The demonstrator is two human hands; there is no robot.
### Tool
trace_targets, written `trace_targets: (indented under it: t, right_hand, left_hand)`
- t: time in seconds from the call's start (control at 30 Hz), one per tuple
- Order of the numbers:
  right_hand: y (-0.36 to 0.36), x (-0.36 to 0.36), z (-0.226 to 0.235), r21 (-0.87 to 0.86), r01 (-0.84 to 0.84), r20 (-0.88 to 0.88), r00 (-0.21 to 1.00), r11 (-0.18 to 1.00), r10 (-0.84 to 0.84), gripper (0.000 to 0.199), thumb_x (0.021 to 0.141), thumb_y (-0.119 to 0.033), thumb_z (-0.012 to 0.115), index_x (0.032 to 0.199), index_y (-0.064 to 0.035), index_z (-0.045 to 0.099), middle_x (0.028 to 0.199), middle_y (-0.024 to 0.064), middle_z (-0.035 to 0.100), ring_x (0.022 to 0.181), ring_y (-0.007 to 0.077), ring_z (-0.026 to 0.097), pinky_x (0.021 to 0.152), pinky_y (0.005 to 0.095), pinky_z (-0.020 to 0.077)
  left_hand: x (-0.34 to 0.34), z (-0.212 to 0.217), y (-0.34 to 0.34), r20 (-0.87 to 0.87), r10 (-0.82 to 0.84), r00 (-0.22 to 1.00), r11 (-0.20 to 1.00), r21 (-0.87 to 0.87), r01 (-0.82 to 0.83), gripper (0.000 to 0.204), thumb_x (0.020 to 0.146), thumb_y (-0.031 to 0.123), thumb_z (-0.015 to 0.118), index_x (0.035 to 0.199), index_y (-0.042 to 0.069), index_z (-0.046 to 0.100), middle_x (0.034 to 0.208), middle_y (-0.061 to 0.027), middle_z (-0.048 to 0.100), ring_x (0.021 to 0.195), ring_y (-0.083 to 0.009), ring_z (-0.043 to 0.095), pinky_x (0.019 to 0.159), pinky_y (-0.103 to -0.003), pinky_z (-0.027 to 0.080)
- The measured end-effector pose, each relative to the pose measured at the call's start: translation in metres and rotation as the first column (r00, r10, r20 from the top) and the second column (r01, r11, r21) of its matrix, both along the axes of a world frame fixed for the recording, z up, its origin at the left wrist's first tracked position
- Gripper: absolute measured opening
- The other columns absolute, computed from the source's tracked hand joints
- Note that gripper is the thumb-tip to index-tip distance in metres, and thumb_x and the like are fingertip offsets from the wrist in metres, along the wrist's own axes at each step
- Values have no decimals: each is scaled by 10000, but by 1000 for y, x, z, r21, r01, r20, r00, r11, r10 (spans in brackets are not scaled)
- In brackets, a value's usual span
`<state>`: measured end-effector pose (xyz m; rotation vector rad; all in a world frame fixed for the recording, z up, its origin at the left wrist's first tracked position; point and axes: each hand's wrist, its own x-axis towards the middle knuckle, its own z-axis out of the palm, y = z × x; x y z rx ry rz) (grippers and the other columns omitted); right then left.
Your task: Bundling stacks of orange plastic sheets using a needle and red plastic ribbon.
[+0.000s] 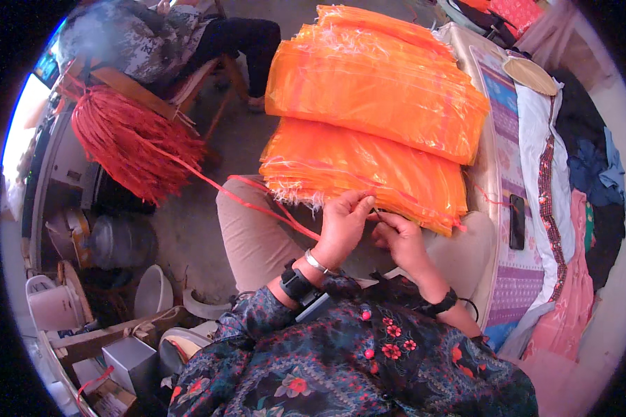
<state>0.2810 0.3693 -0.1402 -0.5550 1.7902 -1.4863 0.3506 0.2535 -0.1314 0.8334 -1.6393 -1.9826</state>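
Note:
A thick stack of shiny orange plastic mesh bags, with frayed pale ends, lies across my knees. At its near edge my left hand is closed, thumb and forefinger pinched together. My right hand is closed just beside it, fingers curled. A thin dark piece shows between the fingertips of both hands; its kind is too small to tell. From a hanging bundle of red plastic strips at the left, a long red strip runs over my left knee to my left wrist.
To the right is a bed or bench with a patterned cover, holding a dark phone and clothes. A person sits on a wooden chair at the upper left. A clear water jug and a wooden crate stand at the lower left.

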Motion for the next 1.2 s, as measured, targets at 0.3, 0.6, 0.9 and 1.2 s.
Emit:
trace_targets:
  t: [0.3,0.6,0.9,1.2]
  right_hand:
    - [29,-48,60,-38,-377,111,919,925,379,278,807,-63,511,1075,11,531,774,64,590,660,118,564,616,234,464]
    - [-36,5,24,-293,-326,-461,872,899,166,217,876,-214,476,900,-16,561,795,68,583,668,170,554,696,269,440]
    - [45,-36,22,-561,-201,495,696,803,520,264,846,-357,502,817,-95,481,740,28,502,501,111,460,404,268,386]
    - [202,-157,-14,-256,804,-406,415,537,-815,165,863,-138,465,917,-53,596,683,-49,468,553,31,383,494,164,311]
  left_hand:
    - [23,8,-20,8,-173,985,967,191,168,197,899,174,400,837,38,528,530,-16,513,426,-76,449,392,-195,332]
    - [33,9,-14,16,-18,1000,893,451,9,187,901,173,368,879,25,479,807,-136,615,490,-165,552,394,-238,422]
    - [73,4,-82,-159,158,975,986,71,-149,142,870,113,425,861,-1,510,922,-146,596,779,-217,600,680,-307,495]
    - [154,10,-171,112,819,563,107,-993,43,565,610,1,656,1121,3,413,1044,-162,502,999,-296,464,889,-398,347]
